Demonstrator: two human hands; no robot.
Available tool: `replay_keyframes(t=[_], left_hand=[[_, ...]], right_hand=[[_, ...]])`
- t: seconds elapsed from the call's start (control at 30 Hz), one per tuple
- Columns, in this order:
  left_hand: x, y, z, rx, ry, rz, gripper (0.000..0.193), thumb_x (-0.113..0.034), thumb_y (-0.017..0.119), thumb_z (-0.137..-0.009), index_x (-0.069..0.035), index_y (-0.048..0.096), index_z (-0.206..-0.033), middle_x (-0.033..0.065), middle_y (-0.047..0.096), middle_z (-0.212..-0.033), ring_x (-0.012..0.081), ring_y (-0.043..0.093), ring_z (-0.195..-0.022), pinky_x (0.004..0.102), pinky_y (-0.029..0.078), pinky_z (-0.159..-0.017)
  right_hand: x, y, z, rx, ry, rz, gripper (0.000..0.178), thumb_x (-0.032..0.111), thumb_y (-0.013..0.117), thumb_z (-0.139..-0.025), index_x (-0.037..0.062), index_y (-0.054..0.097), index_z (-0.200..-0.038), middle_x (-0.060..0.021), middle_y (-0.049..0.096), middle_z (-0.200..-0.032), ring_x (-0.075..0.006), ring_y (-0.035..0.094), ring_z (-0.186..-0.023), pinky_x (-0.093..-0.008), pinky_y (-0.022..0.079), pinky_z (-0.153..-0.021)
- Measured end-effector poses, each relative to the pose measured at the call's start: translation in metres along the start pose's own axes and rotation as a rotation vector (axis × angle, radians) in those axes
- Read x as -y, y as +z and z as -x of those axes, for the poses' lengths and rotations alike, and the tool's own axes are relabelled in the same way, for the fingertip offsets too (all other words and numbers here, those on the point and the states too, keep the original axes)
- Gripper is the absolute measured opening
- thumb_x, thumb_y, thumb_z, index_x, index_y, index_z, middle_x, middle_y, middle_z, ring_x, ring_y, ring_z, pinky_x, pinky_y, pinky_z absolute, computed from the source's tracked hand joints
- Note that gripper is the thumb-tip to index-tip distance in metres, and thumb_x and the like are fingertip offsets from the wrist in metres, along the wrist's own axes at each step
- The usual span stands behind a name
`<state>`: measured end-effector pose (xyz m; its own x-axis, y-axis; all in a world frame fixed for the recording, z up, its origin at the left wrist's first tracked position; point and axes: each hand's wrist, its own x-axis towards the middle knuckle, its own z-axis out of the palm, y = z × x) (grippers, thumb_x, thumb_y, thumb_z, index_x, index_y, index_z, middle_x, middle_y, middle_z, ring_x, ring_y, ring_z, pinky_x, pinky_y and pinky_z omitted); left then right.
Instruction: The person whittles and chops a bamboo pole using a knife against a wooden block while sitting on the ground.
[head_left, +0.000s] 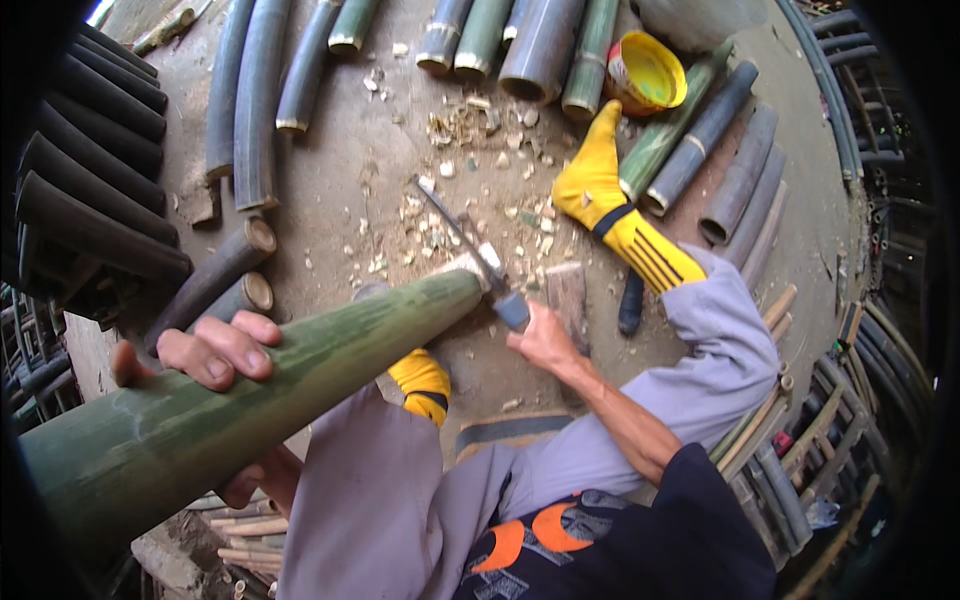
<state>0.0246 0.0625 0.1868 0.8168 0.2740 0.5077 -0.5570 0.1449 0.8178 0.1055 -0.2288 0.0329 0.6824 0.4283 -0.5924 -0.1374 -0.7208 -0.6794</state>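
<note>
Countless pale chips litter the brown floor, bamboo lengths around; left fingers grip green bamboo pole slanting above it, right fingers clasp knife.

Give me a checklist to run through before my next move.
1. Left hand gripping the pole: ok, fingers over its top.
2. Right hand on the knife: ok, closed around the handle.
3. Left hand away from the blade: ok, it sits well back along the pole.
4. Right sock apart from the blade: ok, off to the right.
5. Blade touching the pole's end: cannot tell; they look close, but contact is unclear.
6. Ground free of chips: not ok, they lie scattered ahead.
</note>
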Motion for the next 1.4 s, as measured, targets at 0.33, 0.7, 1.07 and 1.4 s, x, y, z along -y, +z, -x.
replay_keyframes(t=[0.33,0.7,1.07,1.4], left_hand=[[0.000,-0.006,-0.001,0.058,-0.019,0.050,0.099,-0.018,0.080,-0.056,-0.015,0.030,-0.141,0.0030,0.049,-0.099,0.0207,0.053,-0.092,0.0431,0.041,-0.085],[-0.001,-0.017,0.012,-0.054,-0.040,0.044,0.103,-0.030,0.083,-0.055,-0.015,0.028,-0.141,0.0023,0.048,-0.104,0.0201,0.050,-0.094,0.0432,0.038,-0.086],[-0.014,-0.010,0.030,-0.535,-0.104,-0.080,0.088,-0.017,0.063,-0.064,-0.005,0.021,-0.140,0.0166,0.043,-0.110,0.0336,0.048,-0.105,0.0526,0.038,-0.099],[-0.020,0.002,0.035,-0.826,-0.170,-0.215,0.070,-0.018,0.057,-0.071,-0.001,0.029,-0.133,0.0202,0.047,-0.114,0.0360,0.049,-0.109,0.0552,0.037,-0.099]], right_hand=[[-0.016,0.012,-0.002,-0.022,-0.001,-0.048,0.029,0.013,0.067,-0.065,-0.0021,0.055,-0.087,-0.0176,0.061,-0.072,-0.0268,0.061,-0.061,-0.0394,0.049,-0.063],[-0.010,0.016,0.010,-0.160,-0.215,-0.069,0.029,0.006,0.070,-0.070,-0.0003,0.054,-0.093,-0.0179,0.064,-0.077,-0.0270,0.066,-0.068,-0.0373,0.052,-0.059],[-0.019,0.023,0.018,-0.352,-0.374,-0.170,0.030,0.009,0.071,-0.073,0.0001,0.051,-0.094,-0.0152,0.065,-0.076,-0.0261,0.066,-0.064,-0.0343,0.054,-0.057],[-0.007,0.012,0.021,-0.299,-0.289,-0.161,0.036,0.010,0.070,-0.072,-0.0005,0.054,-0.102,-0.0150,0.064,-0.076,-0.0258,0.065,-0.064,-0.0337,0.052,-0.059]])
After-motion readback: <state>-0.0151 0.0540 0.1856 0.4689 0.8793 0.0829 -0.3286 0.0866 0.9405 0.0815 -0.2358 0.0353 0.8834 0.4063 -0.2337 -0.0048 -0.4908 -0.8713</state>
